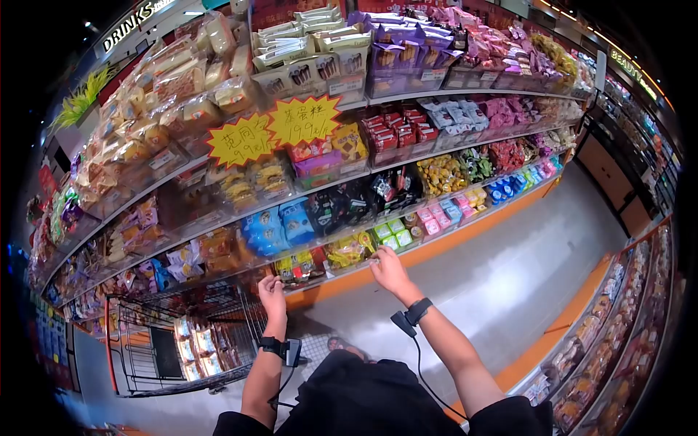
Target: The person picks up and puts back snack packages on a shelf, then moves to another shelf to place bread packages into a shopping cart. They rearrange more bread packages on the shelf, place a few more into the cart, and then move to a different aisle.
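My left hand is closed with its fingers curled together, in front of the lowest shelf. Beside it is a bin of yellow and dark snack packets. My right hand is also closed, fingers pinched at the edge of a clear bin of yellow-wrapped packets. Whatever either hand has between its fingers is too small to make out. Just past the right fingertips stand green-and-white packs. Above the space between my hands sit blue bags. Both wrists wear black straps with small devices and cables.
A wire shopping cart with packaged goods stands at lower left. Curved, tiered shelves of snacks rise ahead, carrying yellow price signs. Grey floor runs right, towards another snack shelf with an orange base.
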